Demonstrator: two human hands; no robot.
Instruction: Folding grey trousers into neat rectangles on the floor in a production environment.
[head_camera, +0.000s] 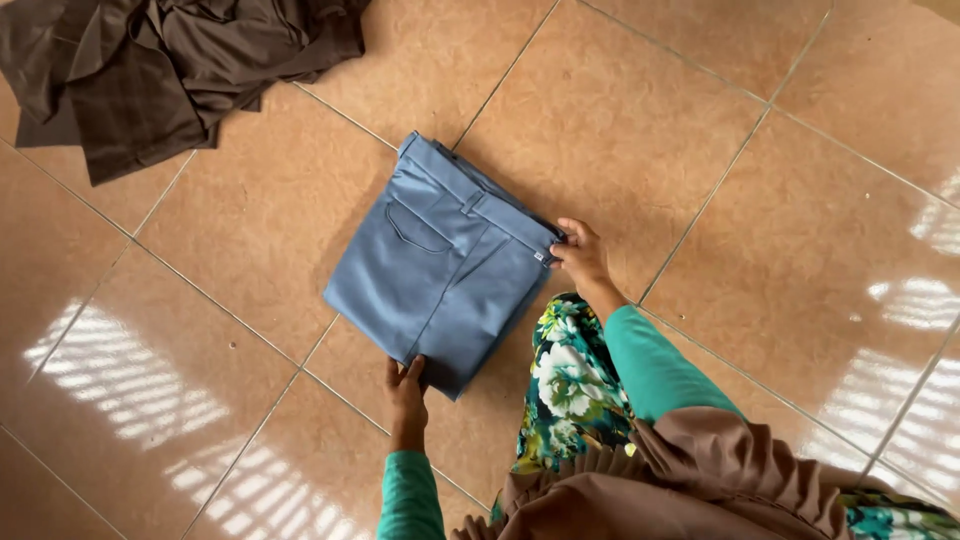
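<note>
A heap of dark brown cloth (170, 70) lies crumpled at the far left of the scene, on a floor of tan glazed tiles (700, 130). The heap is well apart from both hands. Bright striped patches of reflected light mark the tiles at the near left and along the right edge.

A pair of folded blue trousers (440, 270) lies flat on the tiles at the centre of the scene. The fold forms a compact, roughly square packet set at a slant. The waistband with its belt loops runs along the far right edge. A curved pocket seam shows on the upper face.

The left hand (405, 390) is placed at the near corner of the packet. The fingers are extended and lie on the edge of the fabric; the hand is open, not clenched. A teal sleeve (410, 495) covers the forearm behind it.

The right hand (580, 255) is placed at the right corner of the packet, at the end of the waistband. The fingers are curled and pinch the fabric edge next to a small white tag. A matching teal sleeve runs back from the wrist toward the near right.

Between the two forearms, at the near edge, a floral green garment (570, 390) and gathered brown fabric (690, 470) cover the person's lap.
</note>
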